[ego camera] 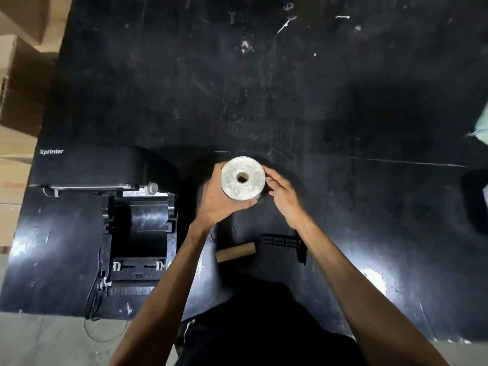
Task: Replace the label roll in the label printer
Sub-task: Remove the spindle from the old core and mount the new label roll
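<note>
Two bare forearms (169, 286) reach up from the bottom edge over a dark-clothed lap (245, 326) and meet at the label roll (243, 178). The roll is held above the black table (290, 88), a little right of the label printer (137, 233). Its flat end faces the camera, so the core hole shows. The left hand (219, 199) grips it from the left and underneath, fingers curled round its side. The right hand (284, 196) is at the roll's right edge with fairly straight fingers that close on nothing. Whether its fingertips touch the roll I cannot tell.

Nearer the person, under the hands, a brown cardboard core (235, 251) lies on its side on the table. Just to its right lies a black plastic spindle (280, 240), partly hidden by the right forearm.

The printer sits at the table's left side with its lid (105, 165) swung up and back, the word "Xprinter" on it, and its roll bay open to view. A thin cable (93, 299) runs from the printer's near left corner over the table edge. The tabletop is scuffed, with pale scratches. Cardboard boxes (18, 75) are stacked beyond the table's left edge.
</note>
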`<state>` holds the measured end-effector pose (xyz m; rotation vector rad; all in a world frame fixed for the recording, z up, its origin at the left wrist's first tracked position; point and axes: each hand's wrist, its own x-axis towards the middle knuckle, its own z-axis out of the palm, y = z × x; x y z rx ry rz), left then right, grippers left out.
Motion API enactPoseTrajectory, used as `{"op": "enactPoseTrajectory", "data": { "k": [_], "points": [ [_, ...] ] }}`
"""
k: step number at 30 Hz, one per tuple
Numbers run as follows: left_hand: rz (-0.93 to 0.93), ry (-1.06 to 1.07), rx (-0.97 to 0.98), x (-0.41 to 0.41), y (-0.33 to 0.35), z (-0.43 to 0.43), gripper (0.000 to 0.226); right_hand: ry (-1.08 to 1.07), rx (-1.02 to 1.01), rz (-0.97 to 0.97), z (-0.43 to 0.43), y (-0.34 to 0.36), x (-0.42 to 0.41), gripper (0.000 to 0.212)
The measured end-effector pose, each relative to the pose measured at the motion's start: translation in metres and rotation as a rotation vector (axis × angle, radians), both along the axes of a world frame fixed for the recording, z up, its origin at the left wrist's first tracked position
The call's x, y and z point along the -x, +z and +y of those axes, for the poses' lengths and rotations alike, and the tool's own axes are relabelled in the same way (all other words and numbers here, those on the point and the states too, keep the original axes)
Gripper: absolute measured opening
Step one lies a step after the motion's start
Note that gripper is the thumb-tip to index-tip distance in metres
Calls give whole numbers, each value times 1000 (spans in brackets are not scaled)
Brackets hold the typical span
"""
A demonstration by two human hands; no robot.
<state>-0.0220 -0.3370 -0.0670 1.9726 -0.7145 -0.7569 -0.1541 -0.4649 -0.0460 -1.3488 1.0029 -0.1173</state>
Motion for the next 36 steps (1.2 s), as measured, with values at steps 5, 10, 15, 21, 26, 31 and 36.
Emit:
{"op": "enactPoseTrajectory", "data": {
  "k": [5, 10, 15, 21, 26, 31, 36],
  "points": [
    [309, 288, 39, 2, 17, -10, 82, 32, 44, -19, -19, 31, -7, 40],
    [726, 466, 246, 25, 59, 4, 67, 175, 273, -53, -9, 73, 16, 35],
    [883, 462, 284, 45, 95, 16, 41, 179, 526, -98, 25, 109, 39, 36],
    [985, 390, 296, 61, 118, 41, 62, 119, 737, -146, 64, 128, 51, 32],
    [997, 338, 271, 72, 126, 58, 59, 156, 863, -140, 80, 143, 60, 31],
    [963, 363, 232, 81, 130, 69, 54, 160, 810, -117, 88, 152, 63, 16],
    [911, 367, 196, 85, 130, 77, 59, 170, 671, -27, 90, 155, 60, 6]
  ]
}}
